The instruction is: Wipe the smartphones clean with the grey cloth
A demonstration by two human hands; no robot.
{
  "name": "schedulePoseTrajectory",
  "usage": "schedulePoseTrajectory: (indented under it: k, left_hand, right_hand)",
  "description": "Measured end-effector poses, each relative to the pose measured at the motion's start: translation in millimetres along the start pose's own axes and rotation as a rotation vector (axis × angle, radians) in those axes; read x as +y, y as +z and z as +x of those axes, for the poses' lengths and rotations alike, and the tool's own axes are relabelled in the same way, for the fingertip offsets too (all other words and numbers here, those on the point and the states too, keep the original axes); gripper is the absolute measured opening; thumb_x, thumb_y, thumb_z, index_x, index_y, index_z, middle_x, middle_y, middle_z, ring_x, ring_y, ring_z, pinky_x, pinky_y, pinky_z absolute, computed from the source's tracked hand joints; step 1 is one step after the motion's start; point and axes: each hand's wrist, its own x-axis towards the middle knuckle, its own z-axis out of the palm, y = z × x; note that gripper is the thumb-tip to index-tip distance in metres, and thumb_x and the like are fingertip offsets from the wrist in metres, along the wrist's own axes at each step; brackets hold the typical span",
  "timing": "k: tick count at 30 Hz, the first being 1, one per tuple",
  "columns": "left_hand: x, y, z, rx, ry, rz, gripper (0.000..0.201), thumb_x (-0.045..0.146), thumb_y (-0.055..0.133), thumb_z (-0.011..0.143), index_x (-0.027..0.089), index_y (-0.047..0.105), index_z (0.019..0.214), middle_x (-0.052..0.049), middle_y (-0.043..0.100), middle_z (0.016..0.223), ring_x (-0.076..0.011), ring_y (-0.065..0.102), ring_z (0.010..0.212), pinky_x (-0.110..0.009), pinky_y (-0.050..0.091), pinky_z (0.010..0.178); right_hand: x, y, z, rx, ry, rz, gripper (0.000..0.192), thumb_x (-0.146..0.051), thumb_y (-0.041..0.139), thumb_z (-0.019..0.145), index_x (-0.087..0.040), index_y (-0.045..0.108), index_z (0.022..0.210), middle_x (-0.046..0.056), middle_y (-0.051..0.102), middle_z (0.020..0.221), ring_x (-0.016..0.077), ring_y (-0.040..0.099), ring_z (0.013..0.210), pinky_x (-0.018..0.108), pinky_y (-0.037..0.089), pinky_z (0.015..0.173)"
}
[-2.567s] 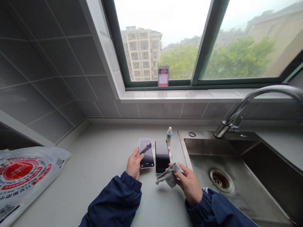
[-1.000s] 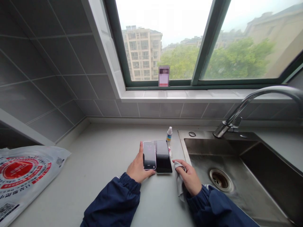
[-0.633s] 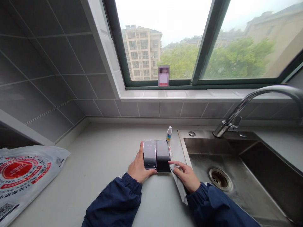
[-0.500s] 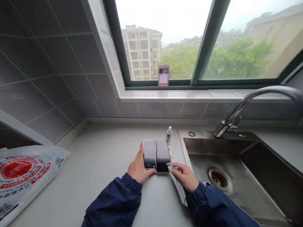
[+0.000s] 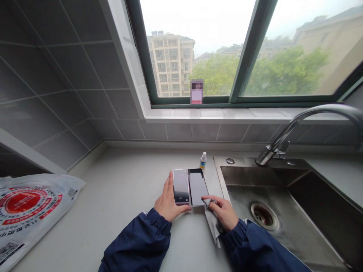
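The grey tabletop (image 5: 121, 196) fills the lower middle of the frame, the steel sink (image 5: 283, 211) to its right. At centre two phones lie flat, side by side and touching: the left phone (image 5: 181, 186) and the right phone (image 5: 198, 186). A couple of seconds ago the left phone was lifted off the surface; now it is down, and the left hand (image 5: 168, 201) rests open against its edge and lower corner, a steadying hold, not a closed grip. The right hand (image 5: 222, 211) has gone from pinching the grey cloth (image 5: 211, 224) in the air to pressing it flat at the right phone's lower corner, fingers spread. A small spray bottle (image 5: 203, 160) stands just behind.
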Motion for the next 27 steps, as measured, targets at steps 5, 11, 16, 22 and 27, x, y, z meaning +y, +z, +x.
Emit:
schedulePoseTrajectory:
  k: [5, 11, 16, 22, 27]
  left_hand:
    - [3.7, -6.1, -1.6, 0.037, 0.013, 0.147, 0.145, 0.054, 0.086, 0.045, 0.036, -0.012, 0.151, -0.015, 0.014, 0.159, -0.0385, 0.060, 0.112, -0.041, 0.052, 0.079]
    - [13.9, -5.2, -5.8, 0.275, 0.157, -0.045, 0.106, 0.054, 0.072, 0.070, 0.031, 0.011, 0.153, -0.017, 0.038, 0.145, -0.0149, 0.059, 0.070, -0.033, 0.052, 0.063]
    - [18.4, 7.8, -10.5, 0.173, 0.111, -0.695, 0.056, 0.045, 0.053, 0.089, 0.027, 0.040, 0.141, -0.012, 0.050, 0.132, -0.0145, 0.060, 0.079, -0.032, 0.054, 0.068]
    - [22.6, 23.8, -14.7, -0.359, -0.204, -1.481, 0.063, 0.060, 0.032, 0.093, 0.017, 0.051, 0.135, -0.015, 0.059, 0.131, -0.0280, 0.061, 0.110, -0.044, 0.047, 0.096]
    - [27.1, 31.6, -23.9, -0.572, -0.345, -1.690, 0.079, 0.065, 0.024, 0.092, 0.002, 0.059, 0.126, -0.022, 0.060, 0.130, -0.0344, 0.055, 0.121, -0.047, 0.036, 0.108]
  right_hand:
    - [-0.2, -2.4, 0.1, 0.009, -0.007, -0.008, 0.034, -0.035, 0.069, 0.065, -0.015, 0.080, 0.089, -0.002, 0.058, 0.052, 0.0113, 0.045, 0.049, 0.023, 0.036, 0.052]
    - [14.3, -1.6, 1.9, -0.001, -0.052, -0.006, 0.033, -0.033, 0.066, 0.068, -0.014, 0.077, 0.092, -0.001, 0.059, 0.057, 0.0100, 0.041, 0.049, 0.023, 0.031, 0.050]
    - [16.1, -0.1, -1.3, -0.058, -0.106, 0.015, 0.033, -0.039, 0.069, 0.073, -0.015, 0.076, 0.095, 0.002, 0.066, 0.068, 0.0127, 0.051, 0.056, 0.024, 0.040, 0.057]
    - [4.6, 8.1, -12.4, -0.232, -0.161, 0.057, 0.034, -0.049, 0.069, 0.079, -0.018, 0.077, 0.091, 0.008, 0.072, 0.087, 0.0210, 0.064, 0.084, 0.031, 0.049, 0.077]
    - [2.4, 8.0, -14.8, -0.428, -0.128, 0.074, 0.036, -0.049, 0.073, 0.077, -0.016, 0.078, 0.092, 0.009, 0.073, 0.091, 0.0200, 0.066, 0.083, 0.031, 0.051, 0.078]
